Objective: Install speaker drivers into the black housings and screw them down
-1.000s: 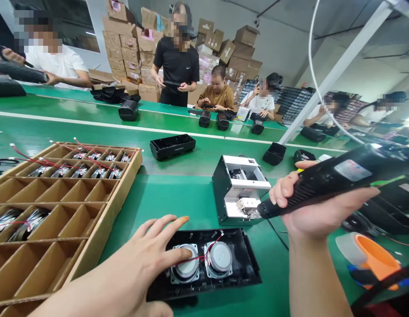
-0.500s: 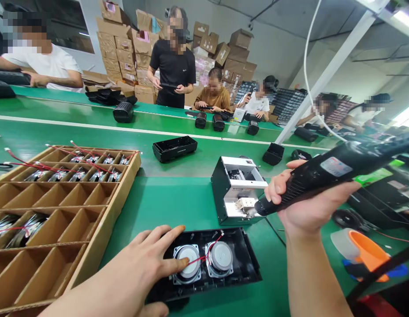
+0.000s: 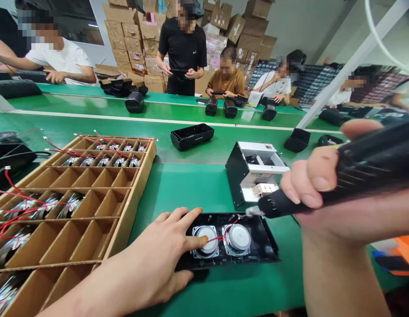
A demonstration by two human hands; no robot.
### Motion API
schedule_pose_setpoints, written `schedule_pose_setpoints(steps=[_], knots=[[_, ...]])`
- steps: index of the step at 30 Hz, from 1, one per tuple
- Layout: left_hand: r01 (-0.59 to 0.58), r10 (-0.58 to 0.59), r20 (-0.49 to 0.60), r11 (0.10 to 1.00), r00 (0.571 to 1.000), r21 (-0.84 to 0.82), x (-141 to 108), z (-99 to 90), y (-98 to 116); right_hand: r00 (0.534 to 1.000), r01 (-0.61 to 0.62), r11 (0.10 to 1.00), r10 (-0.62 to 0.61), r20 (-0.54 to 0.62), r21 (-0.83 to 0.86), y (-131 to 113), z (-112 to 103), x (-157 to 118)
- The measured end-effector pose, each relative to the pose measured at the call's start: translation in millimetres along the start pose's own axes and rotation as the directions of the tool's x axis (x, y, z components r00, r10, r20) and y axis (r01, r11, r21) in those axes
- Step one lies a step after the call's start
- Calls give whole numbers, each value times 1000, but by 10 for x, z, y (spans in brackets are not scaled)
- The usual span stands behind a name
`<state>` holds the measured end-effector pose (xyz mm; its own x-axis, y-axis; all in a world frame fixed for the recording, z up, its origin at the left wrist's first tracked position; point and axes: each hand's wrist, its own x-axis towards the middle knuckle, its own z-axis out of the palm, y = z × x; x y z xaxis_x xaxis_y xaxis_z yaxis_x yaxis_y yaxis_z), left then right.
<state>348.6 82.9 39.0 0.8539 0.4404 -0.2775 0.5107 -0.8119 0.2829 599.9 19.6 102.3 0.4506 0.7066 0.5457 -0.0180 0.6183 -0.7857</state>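
Observation:
A shallow black speaker casing (image 3: 262, 237) lies on the green bench with two round speakers, the left one (image 3: 204, 250) and the right one (image 3: 239, 237), set in it. Red wires (image 3: 226, 233) run between them to a small white plug. My left hand (image 3: 165, 251) spreads over the casing's left end, one fingertip pressing on the left speaker and the thumb at the near edge. In my right hand (image 3: 320, 180) is a black electric screwdriver (image 3: 359, 163), fingers wrapped round it. Its tip reaches the casing's far edge beside the plug; contact cannot be made out.
A cardboard divider box (image 3: 138, 193) with several wired speakers stands at left. Behind the casing is a black-and-white screw feeder (image 3: 237, 176). Farther back lies another black casing (image 3: 193, 136). Several people sit or stand across the bench. An orange object (image 3: 406, 251) lies at right.
The screwdriver has moved from the screw feeder down and towards the casing's far edge. My left hand keeps its place on the casing. The whole view has shifted slightly.

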Motion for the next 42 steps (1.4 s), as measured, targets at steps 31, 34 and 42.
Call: schedule_pose_setpoints(steps=[31,34,42], knots=[[-57,65,-131,996,989,63,72,141,-67,943,-196,953,117,313,232,937,330,-372],[-49,56,-93,996,994,68,77,117,-49,929,-227,951,146,340,212,950,339,-386],[-50,60,-119,995,991,82,88,109,-57,912,-235,945,134,387,228,1007,349,-397]])
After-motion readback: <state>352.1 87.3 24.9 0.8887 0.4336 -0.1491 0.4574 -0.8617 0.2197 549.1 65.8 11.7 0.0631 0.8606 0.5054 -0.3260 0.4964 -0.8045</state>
